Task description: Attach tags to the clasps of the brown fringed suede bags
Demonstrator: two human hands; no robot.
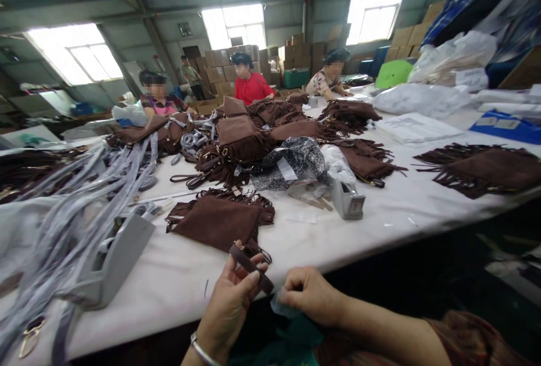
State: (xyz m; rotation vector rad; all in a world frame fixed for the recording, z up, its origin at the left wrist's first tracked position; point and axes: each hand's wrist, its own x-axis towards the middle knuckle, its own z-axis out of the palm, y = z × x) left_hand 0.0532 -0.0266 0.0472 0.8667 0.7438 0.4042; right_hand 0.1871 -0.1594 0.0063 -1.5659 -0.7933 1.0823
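In the head view, my left hand [236, 293] is closed on a brown leather strap [253, 269], held at the table's front edge. My right hand [313, 295] is pinched beside the strap's lower end, with a thin piece of clear plastic [284, 304] in its fingers. Just beyond my left hand lies a brown fringed bag [217, 222], flat on the white table. To its right stands a grey tape dispenser [349, 201]. A second grey dispenser [116, 259] is at the left, close to several plastic-wrapped straps [127, 186].
Brown fringed bags [240, 129] are piled mid-table; another bag [494, 166] lies at the right. Beside the pile are a black-and-white speckled cloth [291, 163] and plastic bags [426, 101]. Co-workers, one in a red top [252, 87], are across the table [380, 231].
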